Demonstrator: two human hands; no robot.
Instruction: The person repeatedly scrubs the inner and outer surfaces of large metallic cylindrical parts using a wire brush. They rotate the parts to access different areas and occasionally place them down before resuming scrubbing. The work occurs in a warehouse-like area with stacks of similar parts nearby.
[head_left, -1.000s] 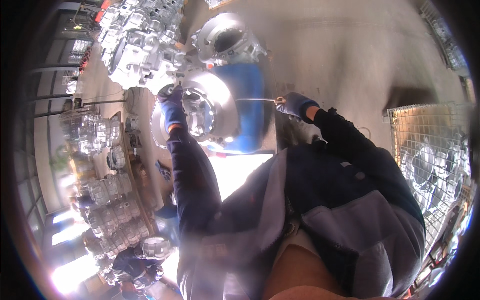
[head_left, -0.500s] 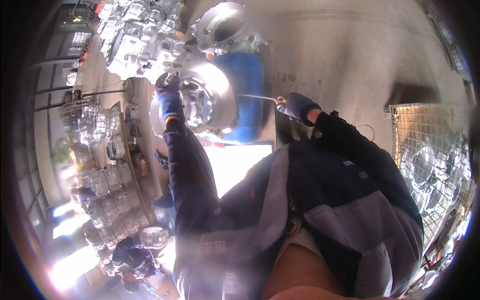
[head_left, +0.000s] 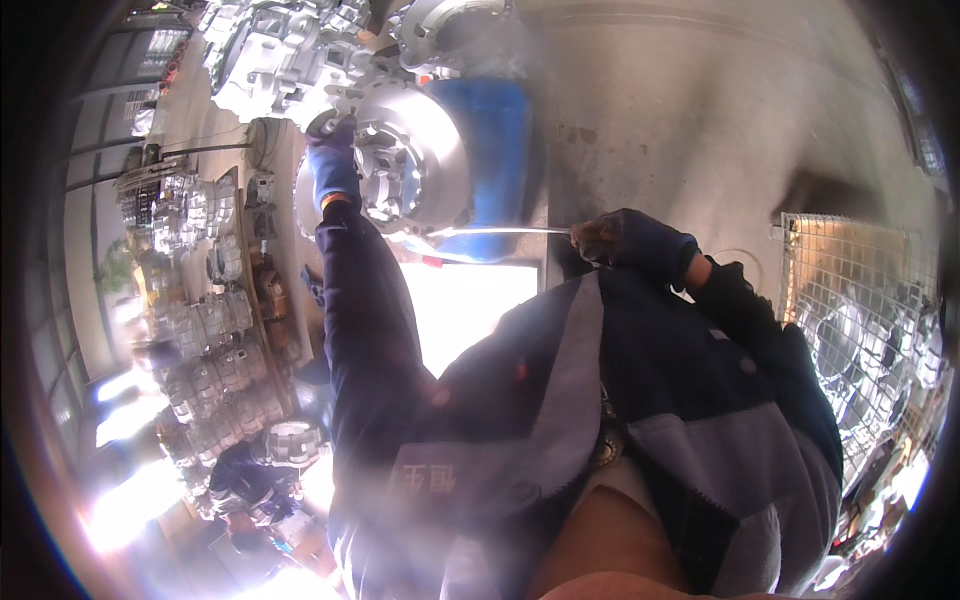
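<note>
A round silvery metal housing (head_left: 442, 150) with a wide flange and an open middle stands before me. My left hand (head_left: 333, 165), in a blue glove, is closed on its left upper edge; glare hides part of the fingertips. My right hand (head_left: 640, 245), in a dark glove, is closed round the end of a thin, straight metal rod (head_left: 500, 231). The rod points left, and its far end lies at the housing's lower rim. Whether the tip touches the rim I cannot tell.
A blue plastic drum (head_left: 495, 150) stands behind the housing. More castings (head_left: 285, 65) are heaped at the upper left, with another round housing (head_left: 455, 35) beyond. A wire mesh cage (head_left: 860, 300) of metal parts is at right. A co-worker (head_left: 250, 485) is at lower left.
My right hand has come nearer my body and slightly right, bringing the rod from the housing's right side down to its lower rim. My left hand keeps its hold on the housing.
</note>
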